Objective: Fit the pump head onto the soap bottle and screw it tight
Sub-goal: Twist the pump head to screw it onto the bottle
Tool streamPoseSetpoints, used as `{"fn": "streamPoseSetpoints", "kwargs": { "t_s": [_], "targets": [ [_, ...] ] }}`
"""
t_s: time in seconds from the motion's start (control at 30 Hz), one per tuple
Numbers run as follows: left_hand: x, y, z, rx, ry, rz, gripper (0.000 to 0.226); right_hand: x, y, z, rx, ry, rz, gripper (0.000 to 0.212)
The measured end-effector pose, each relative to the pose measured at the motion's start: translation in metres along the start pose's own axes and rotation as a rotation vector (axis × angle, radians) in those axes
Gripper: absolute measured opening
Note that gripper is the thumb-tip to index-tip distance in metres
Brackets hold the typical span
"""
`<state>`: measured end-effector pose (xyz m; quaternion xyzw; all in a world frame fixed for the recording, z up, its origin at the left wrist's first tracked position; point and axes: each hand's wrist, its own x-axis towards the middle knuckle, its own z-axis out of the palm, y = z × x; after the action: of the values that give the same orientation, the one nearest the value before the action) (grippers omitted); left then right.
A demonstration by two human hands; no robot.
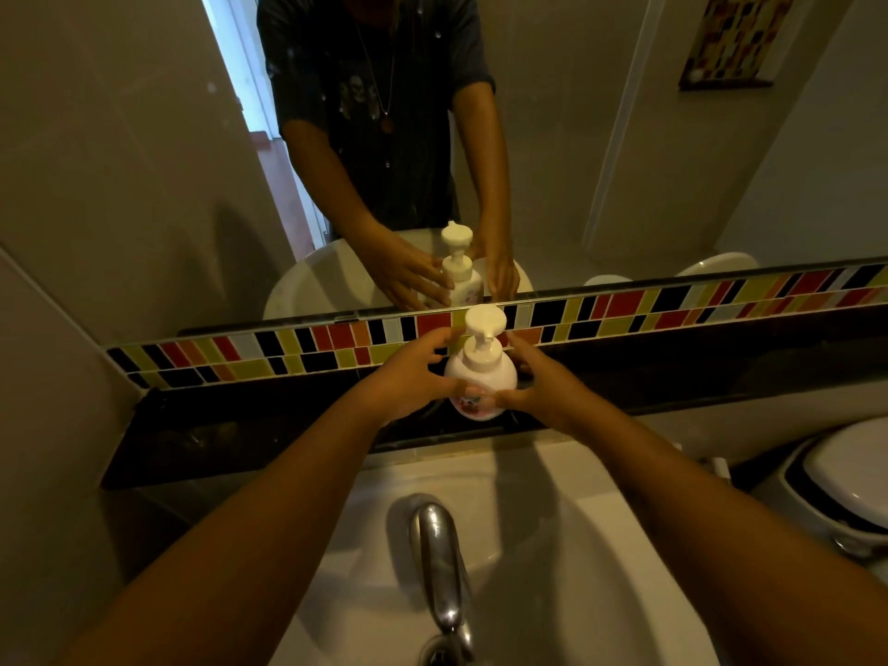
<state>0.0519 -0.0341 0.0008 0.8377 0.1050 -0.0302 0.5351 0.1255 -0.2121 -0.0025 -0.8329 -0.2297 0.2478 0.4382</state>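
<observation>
A white soap bottle (480, 379) with a pink label stands upright on the dark ledge (240, 439) behind the sink. A cream pump head (485, 324) sits on its neck, its collar on the bottle's shoulder. My left hand (413, 377) cups the bottle's left side, thumb on the front near the label, fingers spread toward the collar. My right hand (543, 382) is at the bottle's right side, thumb touching the front and fingers curled behind. Whether either hand grips firmly is unclear. The mirror repeats the bottle and both hands.
A white sink (552, 545) with a chrome faucet (439, 560) lies below my arms. A strip of coloured tiles (672, 310) runs under the mirror (576, 137). A white-lidded bin (845, 483) stands at the right. A wall closes the left side.
</observation>
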Motion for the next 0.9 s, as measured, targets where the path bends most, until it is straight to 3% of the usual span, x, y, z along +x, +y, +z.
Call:
{"fn": "streamPoseSetpoints", "kwargs": {
  "t_s": [0.17,0.3,0.57,0.73,0.9],
  "targets": [
    [0.008,0.001,-0.005,0.139,-0.076,-0.012,0.078,-0.007,-0.021,-0.025,0.000,-0.040,-0.055,0.073],
    [0.008,-0.004,0.000,0.153,-0.015,-0.014,0.069,-0.006,-0.024,-0.009,-0.081,-0.072,-0.104,0.057],
    [0.002,-0.025,0.011,-0.021,0.133,-0.028,0.064,-0.020,-0.004,0.030,-0.128,0.251,-0.220,0.056],
    [0.003,-0.023,0.003,0.017,0.076,-0.039,0.064,-0.019,-0.001,0.031,-0.189,0.322,-0.282,0.060],
    [0.000,-0.020,-0.011,0.079,-0.028,-0.084,0.069,0.005,-0.019,0.023,-0.107,0.124,-0.249,0.067]
  ]
}}
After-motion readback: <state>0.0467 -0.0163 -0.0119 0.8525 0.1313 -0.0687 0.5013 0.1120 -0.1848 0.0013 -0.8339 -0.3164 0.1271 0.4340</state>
